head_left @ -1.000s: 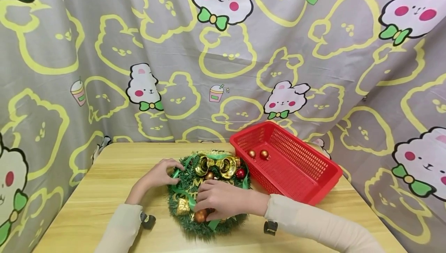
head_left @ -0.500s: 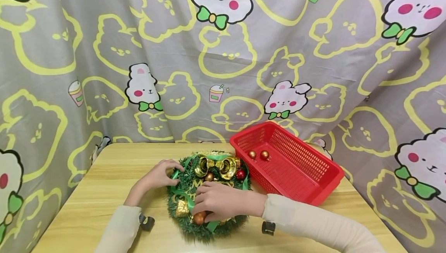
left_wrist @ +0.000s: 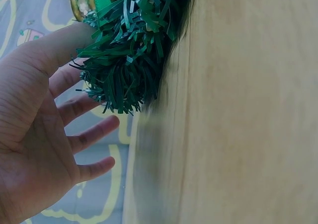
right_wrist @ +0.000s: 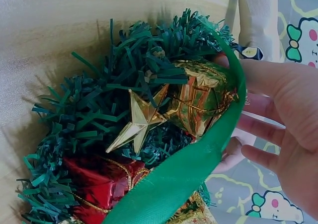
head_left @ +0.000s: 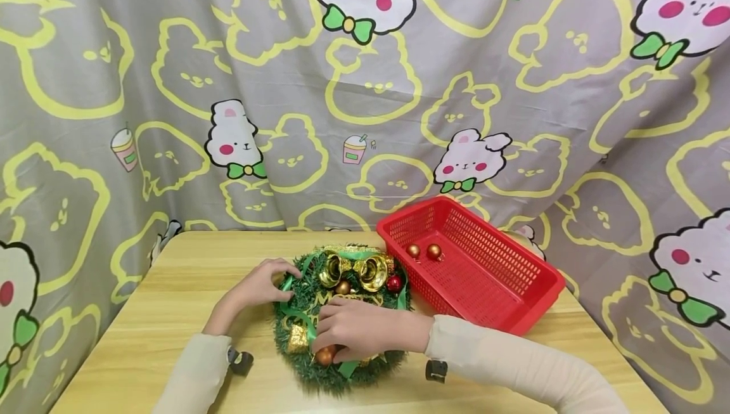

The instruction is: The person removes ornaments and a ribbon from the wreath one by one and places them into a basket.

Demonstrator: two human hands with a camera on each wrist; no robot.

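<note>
- Cartoon-print curtain [head_left: 376,148] behind a pale wood counter [head_left: 165,300]; the wreath [head_left: 310,303] lies beside the left hand [head_left: 265,285] and beneath the right hand [head_left: 356,330].
- The left hand is loosely spread at its edge; whether the right hand pinches anything, I cannot tell.
- Probably light and springy, its ornaments [head_left: 373,273] fragile: best held by the tinsel rim [head_left: 319,383].
- Right wrist view shows a gold star [right_wrist: 142,117] and red parcel [right_wrist: 102,179], not clear from the head view.
</note>
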